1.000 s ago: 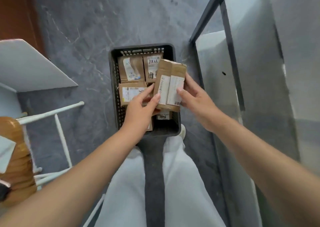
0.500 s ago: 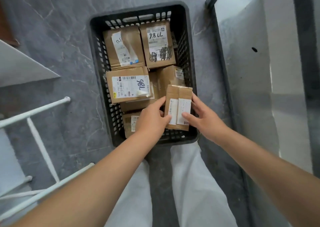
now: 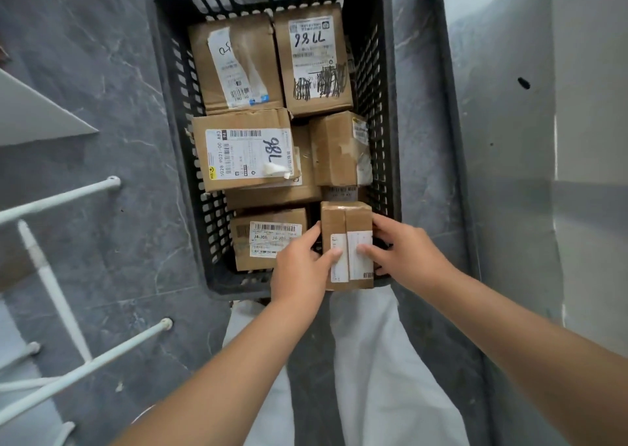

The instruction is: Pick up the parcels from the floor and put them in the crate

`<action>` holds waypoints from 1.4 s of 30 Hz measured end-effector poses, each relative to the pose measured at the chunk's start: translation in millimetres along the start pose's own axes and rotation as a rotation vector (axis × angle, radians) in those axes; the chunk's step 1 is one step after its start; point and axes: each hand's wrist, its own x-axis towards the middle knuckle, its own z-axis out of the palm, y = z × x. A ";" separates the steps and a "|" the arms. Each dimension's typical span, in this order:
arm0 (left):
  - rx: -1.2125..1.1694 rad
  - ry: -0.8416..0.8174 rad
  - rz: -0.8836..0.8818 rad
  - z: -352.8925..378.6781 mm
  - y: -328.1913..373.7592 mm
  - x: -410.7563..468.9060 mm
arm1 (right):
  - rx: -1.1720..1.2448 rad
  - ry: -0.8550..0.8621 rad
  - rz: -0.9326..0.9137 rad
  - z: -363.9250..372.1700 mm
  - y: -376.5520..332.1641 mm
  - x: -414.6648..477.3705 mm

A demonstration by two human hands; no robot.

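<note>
A black slotted plastic crate (image 3: 170, 112) stands on the grey floor, holding several brown cardboard parcels with white labels. I hold a small brown parcel (image 3: 346, 223) with both hands in the crate's near right corner. My left hand (image 3: 300, 268) grips its left side, thumb on the label. My right hand (image 3: 404, 251) grips its right side against the crate wall. Beside it on the left lies a parcel with a barcode label (image 3: 265, 238), partly covered by my left hand. A parcel marked with handwritten digits (image 3: 244, 149) lies in the crate's middle left.
White metal rack legs (image 3: 57, 296) stand on the floor at the left, under a white shelf corner (image 3: 30, 112). A dark metal frame post (image 3: 455, 139) and a pale wall panel (image 3: 509, 173) run along the crate's right side. My white trouser legs (image 3: 373, 360) are below the crate.
Both hands have lowered the small parcel from above the crate down into its near right corner. The view has come closer to the crate.
</note>
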 end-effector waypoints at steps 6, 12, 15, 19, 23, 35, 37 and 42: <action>-0.038 0.011 -0.063 14.1 -2.2 31.0 | -0.069 0.027 0.080 14.7 1.2 26.7; -0.040 0.023 -0.104 37.2 -12.6 54.4 | -0.216 0.051 0.276 30.8 -1.9 54.2; -0.068 0.054 -0.145 44.3 -22.1 61.3 | -0.370 -0.029 0.376 43.1 -4.0 68.3; -0.041 0.085 -0.201 42.8 -29.4 71.6 | -0.372 -0.016 0.459 48.2 -0.9 86.1; 0.048 0.040 -0.206 42.6 -29.4 71.8 | -0.463 -0.038 0.499 48.6 1.2 91.7; -0.549 0.042 -0.255 1.8 28.8 46.0 | -0.056 0.355 0.253 24.0 -46.7 61.5; -0.772 0.079 -0.336 -9.6 30.0 47.4 | -0.033 0.310 0.191 18.2 -57.3 59.6; -1.036 0.166 -0.500 -43.9 7.4 70.4 | -0.043 0.262 -0.008 17.3 -67.3 58.5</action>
